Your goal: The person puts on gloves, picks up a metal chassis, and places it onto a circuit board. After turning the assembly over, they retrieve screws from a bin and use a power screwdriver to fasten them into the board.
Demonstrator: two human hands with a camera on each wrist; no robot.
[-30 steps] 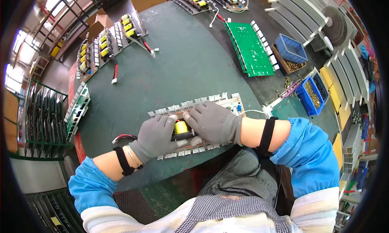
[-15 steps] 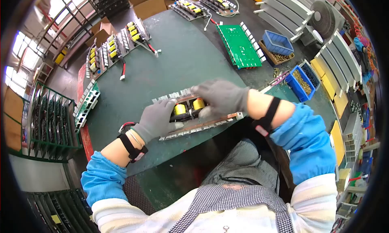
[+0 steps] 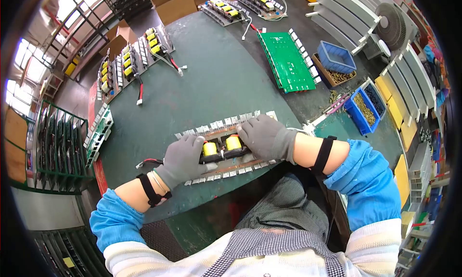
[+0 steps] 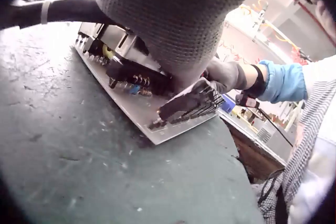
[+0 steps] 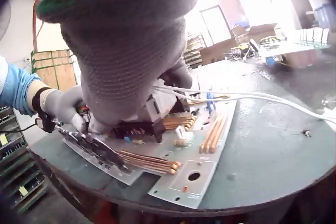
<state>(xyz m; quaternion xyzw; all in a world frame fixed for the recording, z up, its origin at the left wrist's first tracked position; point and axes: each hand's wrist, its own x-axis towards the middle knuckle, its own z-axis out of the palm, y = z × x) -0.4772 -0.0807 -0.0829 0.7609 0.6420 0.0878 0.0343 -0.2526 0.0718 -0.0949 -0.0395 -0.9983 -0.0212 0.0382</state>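
A long circuit board (image 3: 230, 173) lies on the table before the person, with white tabs along both long edges. Two yellow-wound transformers, a left one (image 3: 210, 149) and a right one (image 3: 233, 142), show between the hands. The grey-gloved left hand (image 3: 185, 156) grips the black-framed row at its left end, thumb on the near side and fingers on the far side. From the other end, the gloved right hand (image 3: 267, 136) holds the row the same way; its palm hides what lies beneath. Copper strips (image 5: 212, 133) stand on the board by the right hand.
Beyond the board, a green circuit board (image 3: 288, 60) lies on the table. Blue bins (image 3: 361, 111) with small metal parts stand at the right. Finished-looking boards with yellow transformers (image 3: 127, 65) line the far left. White wires (image 5: 262, 97) trail from the board's right end.
The right hand lifted and shifted along the board, then settled farther right, uncovering a second yellow transformer. The left hand stays at the left end.
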